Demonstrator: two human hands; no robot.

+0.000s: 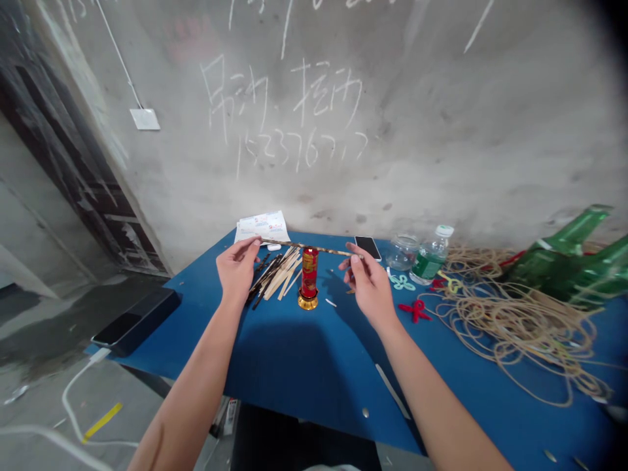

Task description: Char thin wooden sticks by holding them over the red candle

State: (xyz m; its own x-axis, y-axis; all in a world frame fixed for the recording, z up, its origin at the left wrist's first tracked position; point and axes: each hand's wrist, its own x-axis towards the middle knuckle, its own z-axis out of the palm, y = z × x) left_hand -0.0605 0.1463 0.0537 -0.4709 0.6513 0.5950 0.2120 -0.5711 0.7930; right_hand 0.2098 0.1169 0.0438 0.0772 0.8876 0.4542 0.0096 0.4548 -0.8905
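A thin stick (330, 250) with dark, scorched-looking patches stretches almost level between my two hands. My left hand (236, 268) pinches its left end between thumb and fingers. At the other end my right hand (369, 282) grips it, some fingers spread. Just below the stick's middle stands a red candle (309, 275) with gold markings on a gold base (308, 301); I cannot make out a flame. Beside my left hand lies a pile of thin flat sticks (280, 275), some pale and some dark, partly hidden by that hand.
White papers (263, 227) lie at the back left, a phone (367, 247) behind my right hand. Rightward are a glass jar (402, 252), a plastic bottle (430, 260), a red flower shape (416, 311), tangled cord (515, 333) and green bottles (564, 245). A black box (140, 322) sits at the left edge.
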